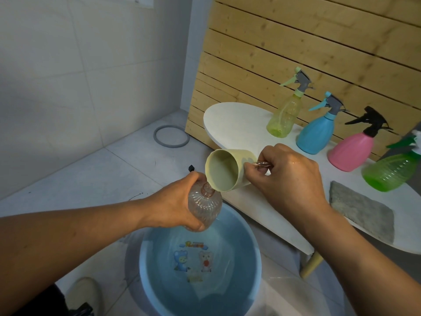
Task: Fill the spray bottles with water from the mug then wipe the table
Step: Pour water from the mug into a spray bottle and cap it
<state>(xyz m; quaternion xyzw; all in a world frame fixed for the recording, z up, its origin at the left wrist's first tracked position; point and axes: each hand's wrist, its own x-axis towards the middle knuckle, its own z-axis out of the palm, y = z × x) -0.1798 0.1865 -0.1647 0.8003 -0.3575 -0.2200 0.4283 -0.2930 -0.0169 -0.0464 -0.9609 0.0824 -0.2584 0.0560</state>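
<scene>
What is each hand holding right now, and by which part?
The left hand grips the clear pinkish bottle around its body, cap off. The right hand holds the cream mug by its handle side, tipped toward the bottle's neck.

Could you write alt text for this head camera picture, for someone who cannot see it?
Over a blue basin of water, a person's right hand tips a cream mug into the open neck of a clear bottle held by the left hand. Four capped spray bottles and a grey cloth sit on the white table.
</scene>
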